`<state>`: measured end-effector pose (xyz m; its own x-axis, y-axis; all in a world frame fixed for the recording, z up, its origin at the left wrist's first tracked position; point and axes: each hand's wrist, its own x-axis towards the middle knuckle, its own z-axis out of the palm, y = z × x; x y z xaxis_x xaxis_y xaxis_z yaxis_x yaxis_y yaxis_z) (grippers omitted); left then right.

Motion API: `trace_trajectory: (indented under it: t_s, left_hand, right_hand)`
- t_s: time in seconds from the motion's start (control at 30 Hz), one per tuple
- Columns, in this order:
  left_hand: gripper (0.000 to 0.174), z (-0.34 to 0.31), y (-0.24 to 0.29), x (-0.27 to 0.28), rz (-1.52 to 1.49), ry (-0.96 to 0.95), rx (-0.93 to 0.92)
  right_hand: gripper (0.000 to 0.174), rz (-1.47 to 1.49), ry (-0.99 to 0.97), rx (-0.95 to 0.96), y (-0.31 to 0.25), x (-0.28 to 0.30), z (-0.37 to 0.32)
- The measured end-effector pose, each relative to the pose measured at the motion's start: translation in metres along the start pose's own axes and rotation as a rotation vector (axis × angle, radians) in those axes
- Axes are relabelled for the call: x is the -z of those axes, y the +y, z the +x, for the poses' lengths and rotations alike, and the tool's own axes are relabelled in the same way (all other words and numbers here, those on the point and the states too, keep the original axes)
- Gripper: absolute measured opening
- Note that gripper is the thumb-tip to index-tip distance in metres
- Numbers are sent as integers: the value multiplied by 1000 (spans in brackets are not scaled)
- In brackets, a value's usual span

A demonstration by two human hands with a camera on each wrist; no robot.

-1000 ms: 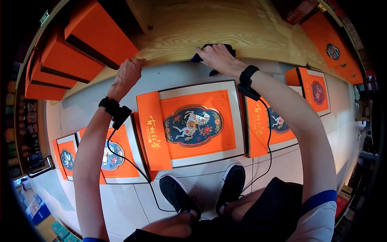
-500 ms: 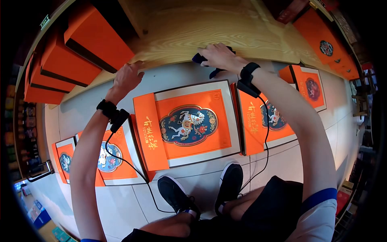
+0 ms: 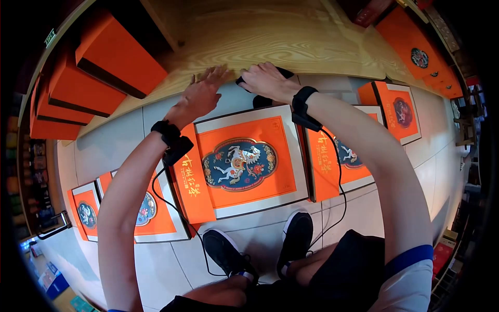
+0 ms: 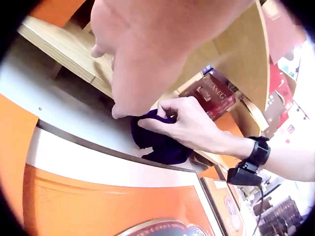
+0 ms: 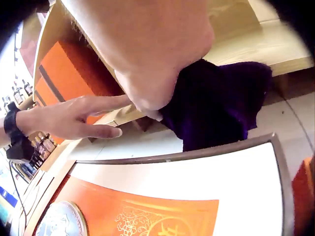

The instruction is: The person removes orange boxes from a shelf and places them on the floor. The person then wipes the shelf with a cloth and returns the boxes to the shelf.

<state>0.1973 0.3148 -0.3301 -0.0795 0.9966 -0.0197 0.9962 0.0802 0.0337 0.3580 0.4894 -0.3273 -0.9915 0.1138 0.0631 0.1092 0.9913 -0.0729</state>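
Note:
My right hand [image 3: 267, 82] grips a dark purple cloth [image 5: 216, 101] at the front edge of the wooden shelf [image 3: 234, 44]. In the left wrist view its thumb and fingers pinch the bunched fabric, and the loose part hangs below the shelf edge. My left hand [image 3: 200, 94] reaches in just left of it with fingers straight and holds nothing; the right wrist view shows those fingers close to the right hand. Under both hands, a large orange gift box [image 3: 286, 177] with a white horse emblem lies on the floor.
Orange boxes [image 3: 122, 52] stand on the shelf at left, with more [image 3: 403, 41] at far right. Similar boxes with horse emblems lie on the tiled floor [image 3: 125, 125], left [image 3: 161, 223] and right [image 3: 322, 182] of the middle one. My shoes [image 3: 296, 234] are in front of them.
My left hand has moved right along the shelf edge toward the right hand, its fingers now straightened. The right hand has shifted slightly left with the cloth.

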Motion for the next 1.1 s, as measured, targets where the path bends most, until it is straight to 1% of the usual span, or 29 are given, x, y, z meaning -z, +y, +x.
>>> trace_trajectory:
  t_s: [0.03,0.1,0.17,0.23,0.3,0.37,0.4,0.47,0.6,0.67,0.8,0.97,1.1]
  left_hand:
    - [74,1,2,-1,-21,-48,-9]
    - [75,3,4,-3,-15,-62,10]
    - [75,4,3,-4,-11,-78,29]
    - [75,7,1,0,-24,-123,36]
    - [75,7,1,0,-35,-124,43]
    - [75,6,2,0,-46,-125,45]
    - [75,6,3,1,-48,-127,54]
    - [75,6,3,2,-50,-131,60]
    - [76,7,0,-2,-49,-115,42]
    - [76,6,-1,-4,-34,-95,25]
    - [77,5,-2,-4,-53,-87,22]
    - [78,4,-3,-5,-42,-88,11]
    - [79,3,-2,-5,-37,-104,23]
  right_hand:
    - [28,-17,-7,-13,-1,0,1]
    - [26,-30,-19,-24,-2,-3,3]
    - [22,-41,83,-8,0,-10,2]
    - [21,-36,73,-20,1,-11,2]
    - [21,-35,63,-33,1,-7,1]
    - [20,-31,-4,-57,1,0,-2]
    - [20,-33,-4,-58,4,-1,-3]
    - [32,-17,-3,-70,8,-5,-5]
    - [32,5,12,-80,16,-4,-11]
    - [21,-3,-8,-92,18,-2,-13]
    - [20,18,45,-73,23,-4,-19]
    - [19,25,159,-29,28,-11,-21]
    - [19,61,86,-23,37,-5,-29]
